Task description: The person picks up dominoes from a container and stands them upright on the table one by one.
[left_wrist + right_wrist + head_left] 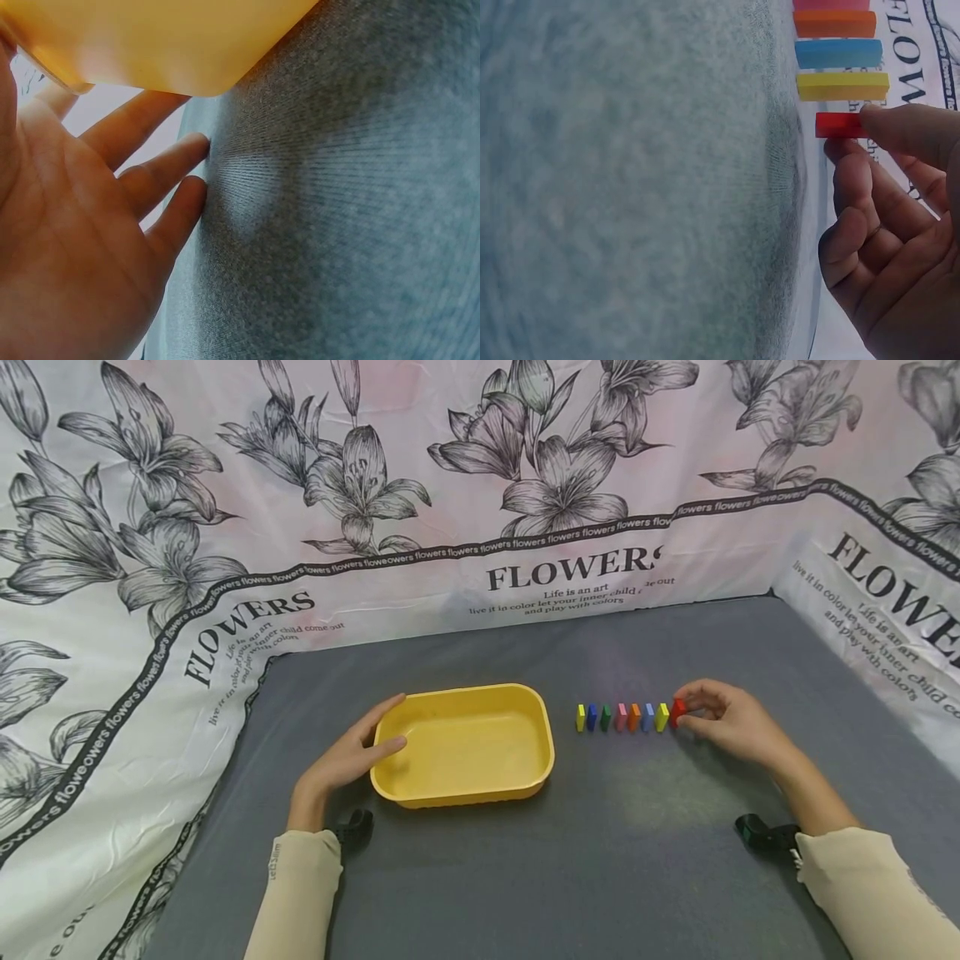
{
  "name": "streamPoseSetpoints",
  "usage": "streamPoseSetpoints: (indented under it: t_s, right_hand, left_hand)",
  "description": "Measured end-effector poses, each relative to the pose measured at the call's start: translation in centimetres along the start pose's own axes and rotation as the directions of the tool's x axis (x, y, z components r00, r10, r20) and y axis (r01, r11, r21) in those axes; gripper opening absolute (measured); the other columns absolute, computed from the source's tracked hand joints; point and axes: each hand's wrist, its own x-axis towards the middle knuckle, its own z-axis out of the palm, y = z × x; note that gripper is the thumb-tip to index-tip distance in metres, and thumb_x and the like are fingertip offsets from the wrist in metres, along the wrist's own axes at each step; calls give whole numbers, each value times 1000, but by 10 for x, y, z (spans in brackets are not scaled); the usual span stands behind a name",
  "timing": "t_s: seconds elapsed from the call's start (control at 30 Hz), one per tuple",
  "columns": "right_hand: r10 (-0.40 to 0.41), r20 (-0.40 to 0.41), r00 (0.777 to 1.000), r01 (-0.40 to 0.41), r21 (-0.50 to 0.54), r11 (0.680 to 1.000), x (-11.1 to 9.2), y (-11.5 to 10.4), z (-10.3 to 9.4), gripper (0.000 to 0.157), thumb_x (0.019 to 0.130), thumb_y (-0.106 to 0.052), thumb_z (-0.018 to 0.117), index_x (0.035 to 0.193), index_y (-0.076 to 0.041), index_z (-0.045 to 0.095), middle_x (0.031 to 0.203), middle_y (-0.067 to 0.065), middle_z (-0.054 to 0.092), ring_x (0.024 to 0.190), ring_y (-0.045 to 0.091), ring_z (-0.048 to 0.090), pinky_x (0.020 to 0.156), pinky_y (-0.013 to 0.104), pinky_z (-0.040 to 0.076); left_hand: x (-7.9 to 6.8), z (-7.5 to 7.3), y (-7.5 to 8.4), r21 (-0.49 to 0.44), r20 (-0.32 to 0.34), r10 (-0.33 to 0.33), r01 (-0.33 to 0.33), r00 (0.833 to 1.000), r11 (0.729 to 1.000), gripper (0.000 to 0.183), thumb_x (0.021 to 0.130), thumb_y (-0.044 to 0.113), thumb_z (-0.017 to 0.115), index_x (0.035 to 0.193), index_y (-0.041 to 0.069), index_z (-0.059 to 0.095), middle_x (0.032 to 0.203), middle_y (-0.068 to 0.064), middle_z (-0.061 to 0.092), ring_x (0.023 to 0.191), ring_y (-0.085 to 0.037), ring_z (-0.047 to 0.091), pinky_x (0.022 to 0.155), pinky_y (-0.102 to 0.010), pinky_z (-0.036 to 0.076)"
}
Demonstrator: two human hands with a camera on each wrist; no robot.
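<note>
My left hand [347, 760] holds the left end of a yellow plastic tray [463, 796], its thumb over the rim. In the left wrist view the fingers spread along the outside of the tray wall [172, 45]. At the right, my right hand [738, 724] pinches a small red block [678, 712] between thumb and fingertips. The red block [838, 125] is the right end of a row of upright coloured blocks, beside a yellow block [844, 86]. In the right wrist view its lower end sits slightly higher than its neighbours' ends.
Leftward from the red block stand a light blue block [648, 717], an orange block [634, 717], a pink block [621, 717], a green block [605, 717] and more. A flower-printed cloth [420, 589] borders the grey tabletop [540, 877] behind and at the sides.
</note>
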Motion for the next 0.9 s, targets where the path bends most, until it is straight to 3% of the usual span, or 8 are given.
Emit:
streamPoseSetpoints:
  t_s: [0.23, 0.9]
  right_hand:
    - [26, 19, 999, -26, -6, 1000, 0, 1, 1, 33, 94, -11, 73, 123, -1, 62, 116, 27, 70, 80, 3, 68, 60, 25, 54]
    - [8, 26, 1000, -8, -18, 1000, -2, -1, 0, 35, 94, -10, 73, 125, -1, 61, 118, 28, 68, 74, 7, 67, 57, 26, 51]
  left_hand:
    - [-1, -1, 2, -27, 14, 9, -8, 1000, 1000, 71, 101, 33, 64, 160, 40, 27, 170, -1, 23, 150, -34, 35, 119, -59, 35]
    - [0, 0, 0, -19, 7, 8, -8, 1000, 1000, 70, 101, 32, 64, 160, 39, 27, 170, -1, 22, 150, -34, 35, 121, -60, 32]
